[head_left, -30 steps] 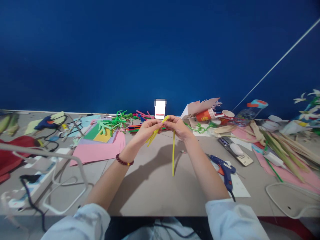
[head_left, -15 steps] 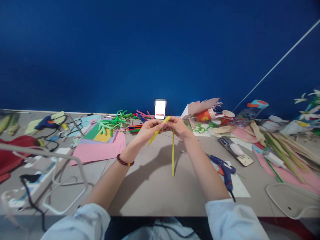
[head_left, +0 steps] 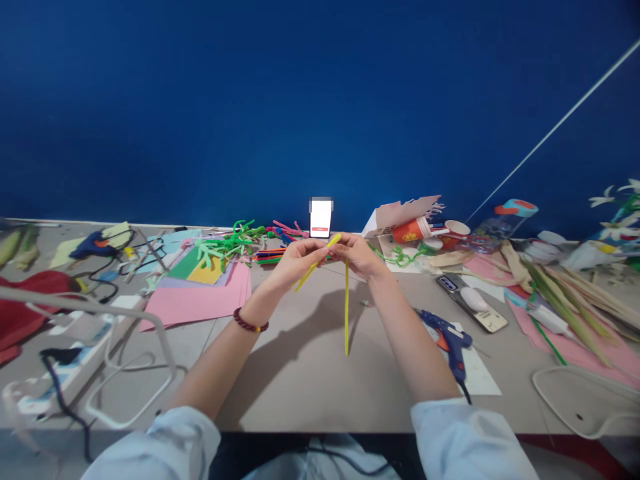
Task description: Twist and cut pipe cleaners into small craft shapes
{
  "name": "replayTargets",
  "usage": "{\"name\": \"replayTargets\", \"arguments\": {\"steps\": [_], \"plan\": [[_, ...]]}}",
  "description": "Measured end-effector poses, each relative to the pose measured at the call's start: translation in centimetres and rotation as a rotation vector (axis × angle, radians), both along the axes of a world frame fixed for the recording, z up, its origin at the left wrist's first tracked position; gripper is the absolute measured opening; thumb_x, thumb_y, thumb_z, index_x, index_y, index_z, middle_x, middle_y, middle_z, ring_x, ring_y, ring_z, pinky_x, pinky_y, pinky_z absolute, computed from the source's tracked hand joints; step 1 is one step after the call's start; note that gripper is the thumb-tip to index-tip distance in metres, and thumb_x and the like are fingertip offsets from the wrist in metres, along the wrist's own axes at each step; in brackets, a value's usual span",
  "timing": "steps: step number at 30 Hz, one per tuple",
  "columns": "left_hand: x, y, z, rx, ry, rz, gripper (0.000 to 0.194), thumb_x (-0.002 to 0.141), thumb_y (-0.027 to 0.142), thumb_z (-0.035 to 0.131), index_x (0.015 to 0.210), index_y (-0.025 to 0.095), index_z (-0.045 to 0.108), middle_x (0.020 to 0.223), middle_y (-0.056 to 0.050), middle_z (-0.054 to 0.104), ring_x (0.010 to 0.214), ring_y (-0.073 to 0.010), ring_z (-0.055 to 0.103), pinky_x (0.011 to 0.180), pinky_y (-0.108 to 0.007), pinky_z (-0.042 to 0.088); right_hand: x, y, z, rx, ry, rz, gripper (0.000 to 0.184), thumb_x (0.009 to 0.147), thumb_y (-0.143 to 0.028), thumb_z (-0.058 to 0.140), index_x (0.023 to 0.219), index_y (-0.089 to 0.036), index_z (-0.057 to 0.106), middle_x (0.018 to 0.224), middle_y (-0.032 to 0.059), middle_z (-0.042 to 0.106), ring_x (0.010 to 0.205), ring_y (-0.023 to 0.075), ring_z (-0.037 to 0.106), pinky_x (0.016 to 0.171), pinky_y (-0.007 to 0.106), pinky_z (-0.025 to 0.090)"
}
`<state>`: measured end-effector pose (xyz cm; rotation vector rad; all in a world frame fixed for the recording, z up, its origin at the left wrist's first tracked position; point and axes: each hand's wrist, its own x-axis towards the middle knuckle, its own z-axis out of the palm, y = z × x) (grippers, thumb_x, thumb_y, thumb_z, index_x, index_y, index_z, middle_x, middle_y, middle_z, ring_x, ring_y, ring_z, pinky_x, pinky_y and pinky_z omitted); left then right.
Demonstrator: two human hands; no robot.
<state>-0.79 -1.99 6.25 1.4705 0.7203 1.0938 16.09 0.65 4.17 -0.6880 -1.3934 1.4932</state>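
No text can be read. The red paper cup (head_left: 409,231) carries yellow marks, the cardboard (head_left: 407,212) has dark print, and the standing phone (head_left: 320,219) shows a small red label; all are too unclear.

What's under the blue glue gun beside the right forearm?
A white sheet shows beneath the blue glue gun. Anything else directly under its body is covered, so I can't tell.
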Motion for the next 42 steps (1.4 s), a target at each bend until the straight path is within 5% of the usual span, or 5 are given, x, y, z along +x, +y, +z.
{"name": "replayTargets", "arguments": {"steps": [25,34,42], "plan": [[0.2,0.5,-0.8,0.014,-0.007,-0.029,0.031,0.070,0.046,0.070,0.073,0.016,0.065,0.062,-0.001,0.059,0.058,-0.0098,0.052,0.060,-0.024,0.042,0.2,-0.1,0.0,-0.047,0.054,0.204,0.029,0.066,-0.039,0.077,0.076,-0.017,0.062,0.070,0.0003,0.062,0.068,0.0150,0.061,0.072,0.035,0.049],[-0.2,1.4,-1.5,-0.030,-0.012,-0.005,0.028,0.071,0.040,0.071,0.081,0.015,0.065,0.069,-0.001,0.062,0.063,-0.0103,0.056,0.066,-0.025,0.046,-0.4,-0.4,0.7,-0.165,0.067,0.022,0.026,0.061,-0.032,0.080,0.072,-0.017,0.063,0.070,-0.0018,0.061,0.063,0.0120,0.059,0.069,0.032,0.050],[0.5,1.3,-1.8,-0.001,-0.093,0.236,0.029,0.062,0.036,0.078,0.078,0.016,0.064,0.077,-0.002,0.067,0.071,-0.0121,0.061,0.067,-0.024,0.047,-0.7,-0.8,1.1,-0.112,-0.023,-0.125,0.023,0.063,-0.031,0.076,0.078,-0.020,0.062,0.079,-0.0019,0.061,0.068,0.0096,0.055,0.062,0.025,0.044]]}}
